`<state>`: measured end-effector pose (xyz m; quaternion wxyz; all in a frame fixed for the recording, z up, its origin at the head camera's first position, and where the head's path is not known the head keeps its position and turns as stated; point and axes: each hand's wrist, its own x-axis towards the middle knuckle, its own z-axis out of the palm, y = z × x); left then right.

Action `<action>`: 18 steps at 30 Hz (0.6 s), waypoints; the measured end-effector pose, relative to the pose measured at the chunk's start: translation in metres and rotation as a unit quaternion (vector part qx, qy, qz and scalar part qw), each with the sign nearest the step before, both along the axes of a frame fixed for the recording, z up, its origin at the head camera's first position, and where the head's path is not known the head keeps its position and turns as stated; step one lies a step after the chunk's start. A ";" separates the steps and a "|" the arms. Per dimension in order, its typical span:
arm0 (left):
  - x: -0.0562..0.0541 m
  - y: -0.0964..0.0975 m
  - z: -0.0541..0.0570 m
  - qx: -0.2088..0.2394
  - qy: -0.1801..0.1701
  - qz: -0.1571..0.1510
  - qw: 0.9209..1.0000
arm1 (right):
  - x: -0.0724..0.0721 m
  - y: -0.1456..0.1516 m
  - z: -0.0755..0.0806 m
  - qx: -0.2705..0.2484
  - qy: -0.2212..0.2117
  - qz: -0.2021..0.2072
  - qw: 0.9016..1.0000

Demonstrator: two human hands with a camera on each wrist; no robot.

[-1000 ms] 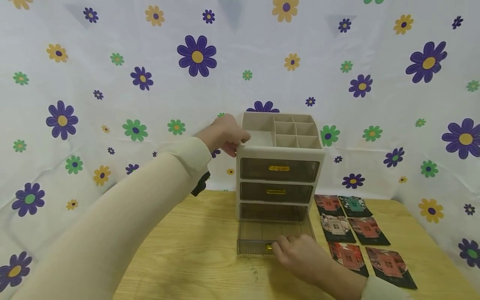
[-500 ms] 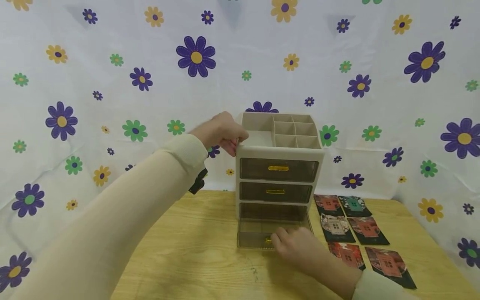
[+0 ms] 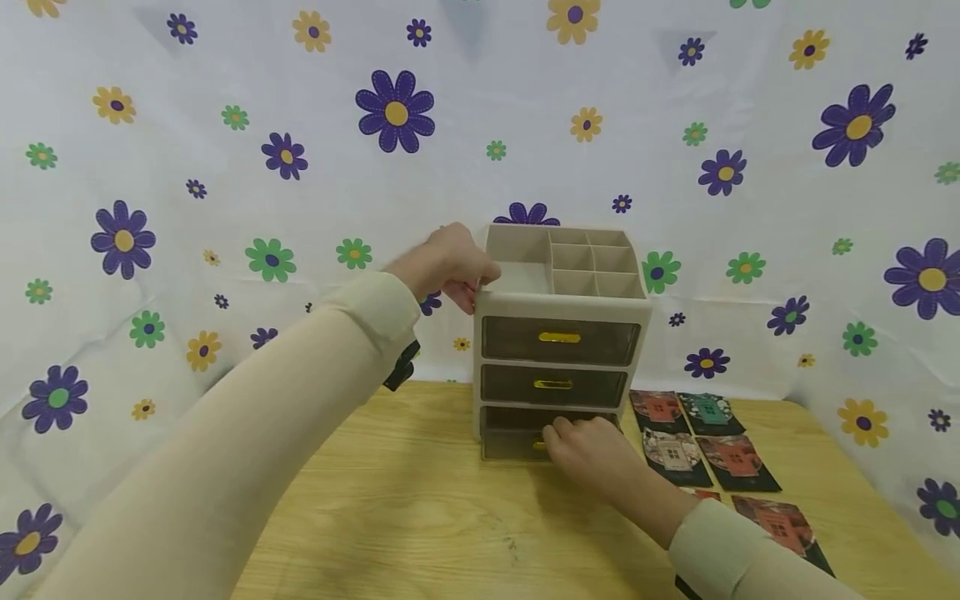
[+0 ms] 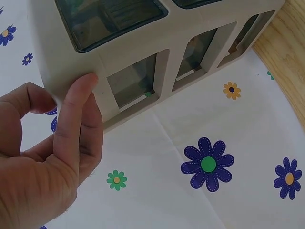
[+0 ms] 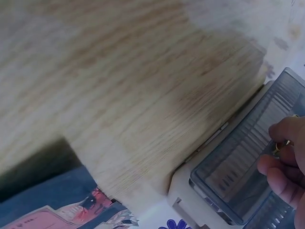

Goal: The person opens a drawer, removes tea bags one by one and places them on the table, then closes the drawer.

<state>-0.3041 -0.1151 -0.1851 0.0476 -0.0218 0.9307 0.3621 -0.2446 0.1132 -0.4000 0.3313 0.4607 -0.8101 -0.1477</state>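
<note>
A beige desk organizer [image 3: 562, 312] with three smoky transparent drawers and open top compartments stands on the wooden table [image 3: 405, 508]. My left hand [image 3: 467, 285] grips its top left corner; in the left wrist view the thumb [image 4: 81, 109] lies against the organizer's side [image 4: 138, 52]. My right hand [image 3: 553, 437] pinches the small gold handle [image 3: 539, 446] of the bottom drawer [image 3: 510, 446], which juts out only slightly. In the right wrist view the fingers [image 5: 286, 162] sit on the gold handle [image 5: 277, 147] at the drawer front [image 5: 238, 171].
Several picture cards [image 3: 705, 442] lie in rows on the table right of the organizer, one partly under my right forearm; the cards [image 5: 76, 210] also show in the right wrist view. A flowered white cloth [image 3: 225, 167] hangs behind and around the table.
The bottom drawer, pulled far out a second ago, has slid back almost fully into the organizer with my right hand on its handle. My left hand has stayed on the top corner.
</note>
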 end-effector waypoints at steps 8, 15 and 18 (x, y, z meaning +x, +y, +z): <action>0.004 0.004 0.002 0.002 -0.008 -0.008 1.000 | -0.013 -0.007 0.000 0.000 -0.025 -0.041 0.999; 0.004 0.000 0.001 0.006 -0.005 -0.003 1.000 | -0.023 -0.011 0.000 -0.012 -0.025 -0.052 0.998; 0.006 -0.007 -0.003 0.024 -0.005 -0.014 1.000 | -0.022 -0.008 0.000 -0.030 -0.050 -0.055 0.997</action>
